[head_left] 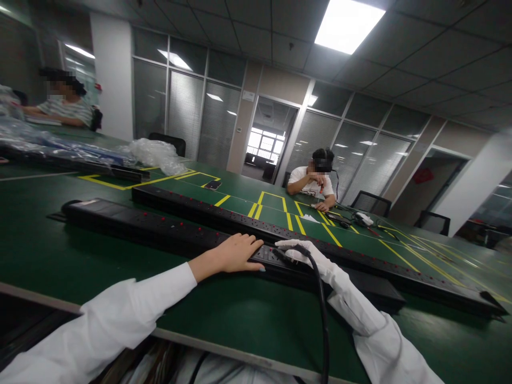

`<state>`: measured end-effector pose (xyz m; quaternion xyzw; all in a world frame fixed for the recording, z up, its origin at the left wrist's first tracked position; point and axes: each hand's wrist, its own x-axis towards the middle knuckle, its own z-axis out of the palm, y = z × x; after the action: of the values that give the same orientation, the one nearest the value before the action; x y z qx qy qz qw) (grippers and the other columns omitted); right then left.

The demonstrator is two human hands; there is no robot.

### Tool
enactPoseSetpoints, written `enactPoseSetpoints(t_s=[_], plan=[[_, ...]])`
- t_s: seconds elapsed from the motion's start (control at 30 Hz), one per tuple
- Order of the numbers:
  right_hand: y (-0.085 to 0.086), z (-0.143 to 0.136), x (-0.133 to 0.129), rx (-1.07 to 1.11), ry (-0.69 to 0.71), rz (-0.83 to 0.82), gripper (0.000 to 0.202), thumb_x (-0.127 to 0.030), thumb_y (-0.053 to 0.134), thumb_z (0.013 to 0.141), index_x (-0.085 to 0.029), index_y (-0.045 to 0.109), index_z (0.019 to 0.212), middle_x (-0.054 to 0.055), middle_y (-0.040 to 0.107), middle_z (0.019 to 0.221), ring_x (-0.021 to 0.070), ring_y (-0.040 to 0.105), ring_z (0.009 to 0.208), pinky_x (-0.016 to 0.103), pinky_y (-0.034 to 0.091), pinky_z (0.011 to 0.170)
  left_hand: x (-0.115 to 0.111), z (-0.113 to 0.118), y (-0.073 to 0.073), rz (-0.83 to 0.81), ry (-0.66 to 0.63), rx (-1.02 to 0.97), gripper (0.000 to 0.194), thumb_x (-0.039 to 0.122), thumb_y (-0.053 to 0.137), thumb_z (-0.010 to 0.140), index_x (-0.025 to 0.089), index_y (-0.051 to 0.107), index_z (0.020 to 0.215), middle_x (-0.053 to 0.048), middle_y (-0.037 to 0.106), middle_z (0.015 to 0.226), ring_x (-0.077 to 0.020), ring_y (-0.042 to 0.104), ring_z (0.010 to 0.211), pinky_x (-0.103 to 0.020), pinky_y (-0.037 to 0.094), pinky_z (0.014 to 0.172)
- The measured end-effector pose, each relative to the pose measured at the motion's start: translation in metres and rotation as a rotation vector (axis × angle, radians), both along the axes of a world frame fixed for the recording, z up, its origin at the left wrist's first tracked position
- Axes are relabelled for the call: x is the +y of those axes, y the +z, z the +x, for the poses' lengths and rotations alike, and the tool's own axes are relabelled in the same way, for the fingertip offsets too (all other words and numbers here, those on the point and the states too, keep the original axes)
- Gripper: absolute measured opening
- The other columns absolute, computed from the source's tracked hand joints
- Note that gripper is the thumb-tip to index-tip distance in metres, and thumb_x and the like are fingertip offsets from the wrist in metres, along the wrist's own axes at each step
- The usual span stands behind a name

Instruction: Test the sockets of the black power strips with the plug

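Note:
A long black power strip point(132, 217) with red dots along it lies across the table in front of me. My left hand point(234, 253), bare, lies on top of this strip with the fingers stretched out and the thumb apart. My right hand point(306, 255), in a white glove, is just to the right of it, closed around the plug of a thick black cable point(322, 309) at the strip's sockets. The plug is mostly hidden by the fingers, and I cannot tell whether it is seated. The cable hangs down over the table's near edge.
A second long black power strip point(400, 266) lies behind the first. Plastic wrapping point(158, 153) covers the far left. A phone point(213, 184) lies on the green table point(240, 309), which has yellow tape lines. One person point(312, 181) sits opposite, another point(66, 101) far left.

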<state>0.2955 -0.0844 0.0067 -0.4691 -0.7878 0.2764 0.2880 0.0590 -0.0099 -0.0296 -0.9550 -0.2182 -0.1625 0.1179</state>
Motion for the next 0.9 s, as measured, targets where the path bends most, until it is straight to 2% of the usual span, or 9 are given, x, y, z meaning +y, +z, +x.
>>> enactPoseSetpoints(t_s=[0.27, 0.43, 0.7, 0.9], plan=[[-0.004, 0.009, 0.004, -0.019, -0.018, -0.033, 0.043, -0.044, 0.049, 0.079, -0.016, 0.056, 0.111, 0.007, 0.058, 0.109, 0.0205, 0.054, 0.095, 0.033, 0.041, 0.084, 0.001, 0.001, -0.001, 0.016, -0.001, 0.008, 0.07, 0.067, 0.023, 0.076, 0.016, 0.039, 0.121, -0.011, 0.056, 0.102, -0.0244, 0.054, 0.089, -0.033, 0.036, 0.076], [-0.005, 0.005, 0.003, -0.066, -0.003, 0.01, 0.043, -0.042, 0.052, 0.077, -0.019, 0.055, 0.113, 0.005, 0.058, 0.109, 0.0196, 0.053, 0.098, 0.032, 0.039, 0.088, 0.001, 0.001, -0.002, 0.008, 0.006, 0.008, 0.07, 0.067, 0.024, 0.076, 0.017, 0.038, 0.122, -0.011, 0.056, 0.104, -0.0242, 0.053, 0.09, -0.033, 0.035, 0.078], [-0.01, 0.003, 0.004, -0.197, -0.069, 0.092, 0.042, -0.039, 0.052, 0.077, -0.02, 0.054, 0.114, 0.004, 0.062, 0.1, 0.0173, 0.057, 0.088, 0.03, 0.043, 0.082, 0.001, 0.001, -0.002, 0.01, 0.007, 0.011, 0.069, 0.066, 0.025, 0.076, 0.017, 0.039, 0.122, -0.011, 0.056, 0.103, -0.0249, 0.053, 0.091, -0.034, 0.035, 0.078], [-0.011, 0.002, 0.004, -0.231, -0.118, 0.133, 0.039, -0.04, 0.049, 0.078, -0.022, 0.055, 0.112, 0.005, 0.06, 0.108, 0.0181, 0.057, 0.092, 0.029, 0.042, 0.085, 0.002, 0.001, -0.003, 0.009, 0.004, 0.006, 0.071, 0.067, 0.023, 0.076, 0.016, 0.039, 0.122, -0.011, 0.056, 0.104, -0.0245, 0.053, 0.091, -0.033, 0.035, 0.078]])
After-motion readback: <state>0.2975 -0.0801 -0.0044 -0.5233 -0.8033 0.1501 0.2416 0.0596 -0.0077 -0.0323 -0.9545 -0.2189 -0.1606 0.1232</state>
